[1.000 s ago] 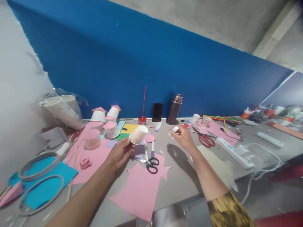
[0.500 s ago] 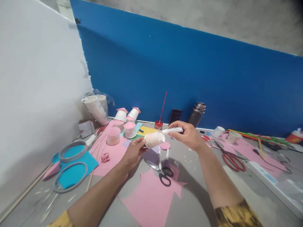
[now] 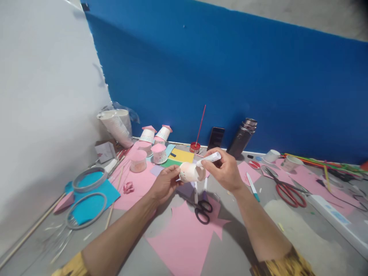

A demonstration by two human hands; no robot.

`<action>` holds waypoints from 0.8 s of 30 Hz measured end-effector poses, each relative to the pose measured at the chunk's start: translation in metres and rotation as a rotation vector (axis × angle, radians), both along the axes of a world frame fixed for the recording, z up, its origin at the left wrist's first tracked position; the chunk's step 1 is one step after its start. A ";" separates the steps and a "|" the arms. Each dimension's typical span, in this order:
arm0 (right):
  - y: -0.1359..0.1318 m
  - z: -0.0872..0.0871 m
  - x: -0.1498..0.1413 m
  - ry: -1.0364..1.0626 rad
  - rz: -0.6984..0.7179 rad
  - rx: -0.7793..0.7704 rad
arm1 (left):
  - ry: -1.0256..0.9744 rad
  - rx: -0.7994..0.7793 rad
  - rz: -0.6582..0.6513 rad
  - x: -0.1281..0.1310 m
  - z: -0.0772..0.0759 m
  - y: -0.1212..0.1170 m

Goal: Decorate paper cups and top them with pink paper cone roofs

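Observation:
My left hand (image 3: 165, 183) grips a small white paper cup (image 3: 190, 172) lying on its side, its open mouth turned to the right. My right hand (image 3: 225, 171) pinches a white glue stick (image 3: 209, 158), whose lower tip rests at the cup's rim. Both hands hover above the grey table, over black-handled scissors (image 3: 201, 209) and a cut pink paper sheet (image 3: 184, 239).
Pink-topped paper cups (image 3: 155, 143) and a cup stack (image 3: 115, 124) stand at the back left. Grey rings on blue paper (image 3: 86, 193) lie left. A red pot with a stick (image 3: 195, 146), phone (image 3: 216, 138), steel flask (image 3: 243, 138), red scissors (image 3: 289, 188) and power strip (image 3: 336, 216) sit right.
My right hand has brought the glue stick from the table's far side to the cup's mouth. The cup was turned sideways and both hands came closer together. The camera view shifted left.

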State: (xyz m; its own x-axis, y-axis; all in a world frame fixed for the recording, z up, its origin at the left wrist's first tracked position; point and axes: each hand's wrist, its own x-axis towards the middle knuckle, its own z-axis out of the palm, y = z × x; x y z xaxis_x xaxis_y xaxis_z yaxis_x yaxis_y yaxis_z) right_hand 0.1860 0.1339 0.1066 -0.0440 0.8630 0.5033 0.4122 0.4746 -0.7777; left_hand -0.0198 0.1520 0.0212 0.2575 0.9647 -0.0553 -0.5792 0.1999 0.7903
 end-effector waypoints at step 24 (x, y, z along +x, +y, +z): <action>0.005 -0.004 0.008 -0.087 -0.106 0.033 | -0.110 -0.108 0.144 0.005 0.002 -0.002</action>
State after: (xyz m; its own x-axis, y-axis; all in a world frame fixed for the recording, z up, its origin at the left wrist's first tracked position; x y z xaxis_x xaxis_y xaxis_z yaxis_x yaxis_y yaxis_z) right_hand 0.1943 0.1386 0.1029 0.0022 0.8479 0.5301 0.5268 0.4496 -0.7214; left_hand -0.0147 0.1495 0.0235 0.1279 0.9819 -0.1395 -0.6892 0.1891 0.6994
